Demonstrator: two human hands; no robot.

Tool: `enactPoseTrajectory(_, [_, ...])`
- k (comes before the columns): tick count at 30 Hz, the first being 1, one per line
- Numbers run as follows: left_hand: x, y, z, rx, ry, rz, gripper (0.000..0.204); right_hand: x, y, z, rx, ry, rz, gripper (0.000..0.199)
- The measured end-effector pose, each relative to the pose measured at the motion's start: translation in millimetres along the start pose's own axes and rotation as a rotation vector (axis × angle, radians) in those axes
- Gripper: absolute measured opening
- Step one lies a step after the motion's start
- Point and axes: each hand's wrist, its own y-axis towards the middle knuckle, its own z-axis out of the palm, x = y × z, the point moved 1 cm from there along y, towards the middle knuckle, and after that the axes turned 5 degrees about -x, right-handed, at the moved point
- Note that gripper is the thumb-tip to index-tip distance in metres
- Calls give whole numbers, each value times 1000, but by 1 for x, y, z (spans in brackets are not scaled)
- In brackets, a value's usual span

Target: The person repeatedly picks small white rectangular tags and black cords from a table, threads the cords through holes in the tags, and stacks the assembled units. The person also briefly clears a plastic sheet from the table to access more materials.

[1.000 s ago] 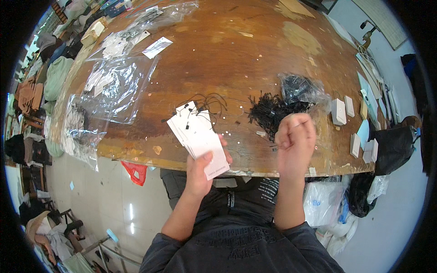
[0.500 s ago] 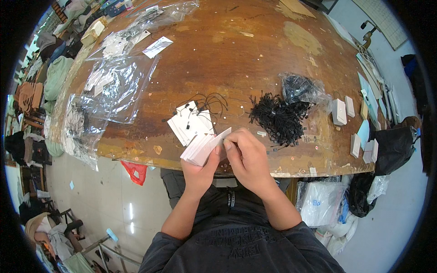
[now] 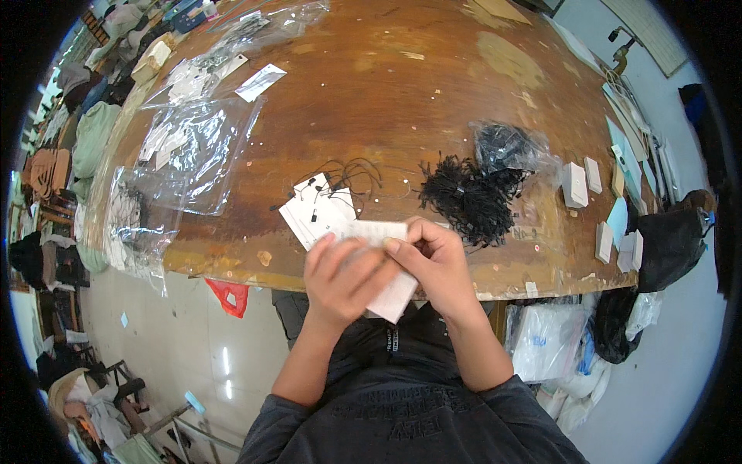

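My left hand [image 3: 338, 278], blurred by motion, is wrapped over a stack of white hang tags [image 3: 394, 300], whose lower end sticks out beneath the fingers. My right hand [image 3: 439, 263] pinches the upper edge of a white tag [image 3: 379, 229] between thumb and forefinger; whether that tag is part of the stack I cannot tell. Just beyond my left hand lies a loose pile of white tags with black strings [image 3: 315, 210]. Right of it on the table sits a bundle of black hang-tag strings [image 3: 468, 199], against a clear plastic bag of black strings [image 3: 510, 147].
Small stacks of white tags [image 3: 574, 185] stand near the right edge of the wooden table [image 3: 348, 100]. Clear plastic bags [image 3: 201, 155] with tags cover its left side. A red plastic bag [image 3: 229, 297] hangs below the front edge. Black bags [image 3: 674, 246] sit at the right.
The stack has turned from tilting up to the right to slanting down to the right. My left fingers have come over its front, and my right hand has shifted slightly right.
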Motion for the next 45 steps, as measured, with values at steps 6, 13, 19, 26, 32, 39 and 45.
enactPoseTrajectory(6, [4, -9, 5, -39, -478, -445, 24, 15, 13, -56, -640, -647, -590, 11])
enactPoseTrajectory(13, [46, -12, 4, -706, -901, -1339, 39, 18, 6, -109, -596, -1040, -178, 11])
enactPoseTrajectory(19, [32, -13, 2, -647, -941, -1340, 39, 44, 3, -101, -719, -865, -574, 10])
enactPoseTrajectory(26, [20, -14, -2, -514, -1166, -1278, 37, 67, 7, -84, -642, -572, -536, 11])
enactPoseTrajectory(32, [15, -19, -1, -371, -978, -1218, 38, 65, 8, -69, -533, -483, -538, 7])
enactPoseTrajectory(39, [5, -10, -1, -61, -1135, -1065, 39, 64, 9, -40, -345, -222, -375, 5])
enactPoseTrajectory(45, [-21, 0, 10, 302, -1384, -970, 30, 42, 7, -16, -43, -492, -551, 8])
